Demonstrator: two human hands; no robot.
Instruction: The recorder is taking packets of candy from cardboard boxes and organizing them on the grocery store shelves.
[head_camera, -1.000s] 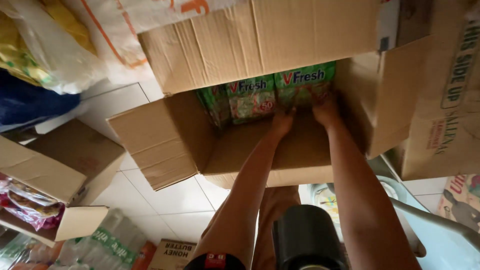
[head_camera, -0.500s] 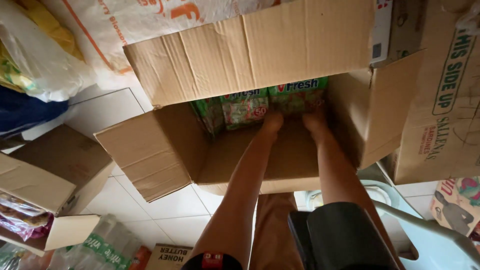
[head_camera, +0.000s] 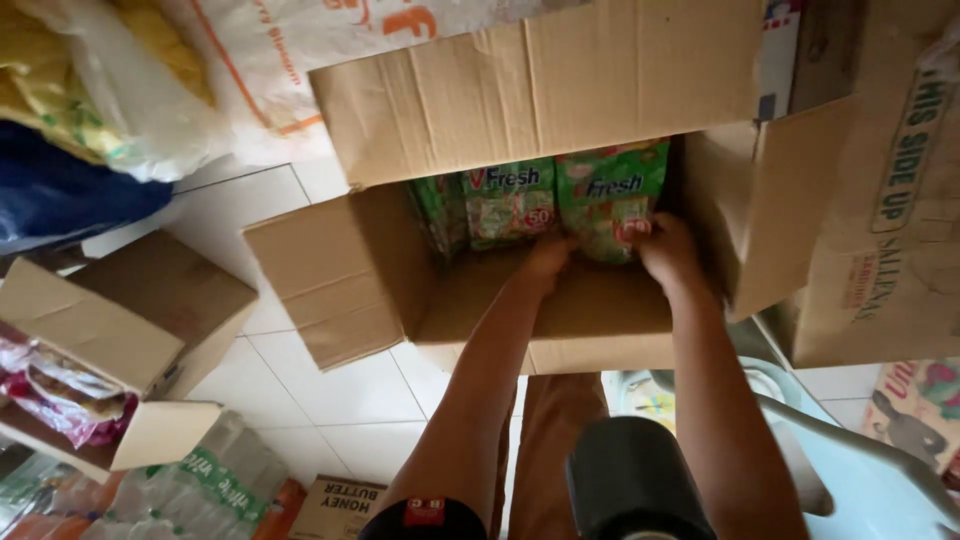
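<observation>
both hands, left (head_camera: 548, 256) and right (head_camera: 664, 248), grip green packets (head_camera: 610, 195) just beyond, inside the cardboard box (head_camera: 350, 270).

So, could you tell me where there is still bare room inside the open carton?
The carton floor is bare nearer the body, around both hands. The far wall is crowded with green packets. Outside, white floor tiles lie free left of it.

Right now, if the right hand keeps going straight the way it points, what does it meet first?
The right hand already seems to touch the green packet standing in the cardboard box; behind that, probably the box's far wall, though depth is unclear.
</observation>
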